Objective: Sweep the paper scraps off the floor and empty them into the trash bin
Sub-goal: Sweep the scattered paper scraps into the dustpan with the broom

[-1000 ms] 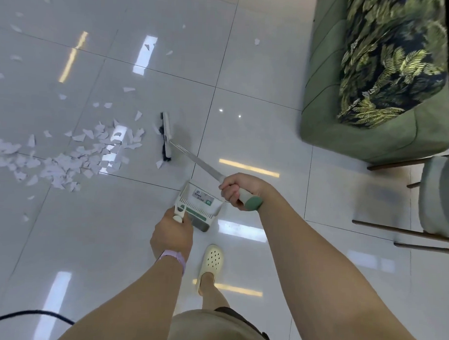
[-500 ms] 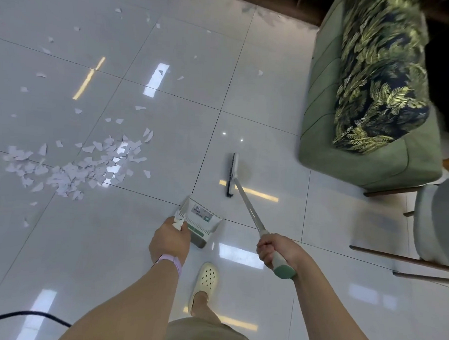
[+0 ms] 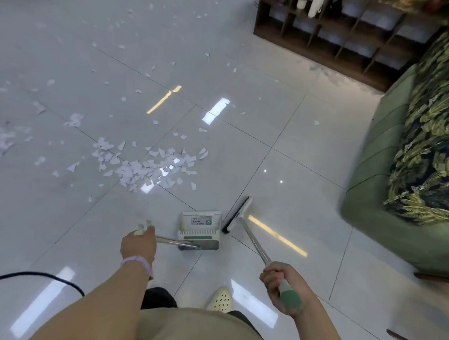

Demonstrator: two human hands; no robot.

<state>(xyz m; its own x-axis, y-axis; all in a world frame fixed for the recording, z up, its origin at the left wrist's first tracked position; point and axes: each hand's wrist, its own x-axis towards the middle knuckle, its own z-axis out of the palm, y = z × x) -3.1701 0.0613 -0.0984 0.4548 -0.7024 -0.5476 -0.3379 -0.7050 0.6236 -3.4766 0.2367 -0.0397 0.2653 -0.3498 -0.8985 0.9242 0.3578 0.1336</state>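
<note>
The left hand is wrapped round the end of the dustpan's thin metal handle, and the dustpan sits low by the shiny white floor, just in front of the person's feet. The right hand grips the broom near its green end. The broom's long stick slants up and to the left, and its dark brush head is down at the floor, just beside the right edge of the dustpan. The paper scraps lie in a big white heap on the floor a little past the dustpan, up and to the left — with many small bits spread far over the tiles behind it. A green sofa with a leafy cloth on it stands at the right, and a dark wooden shelf is behind it. A black cord curls on the floor at the left. One pale shoe shows at the bottom.
</note>
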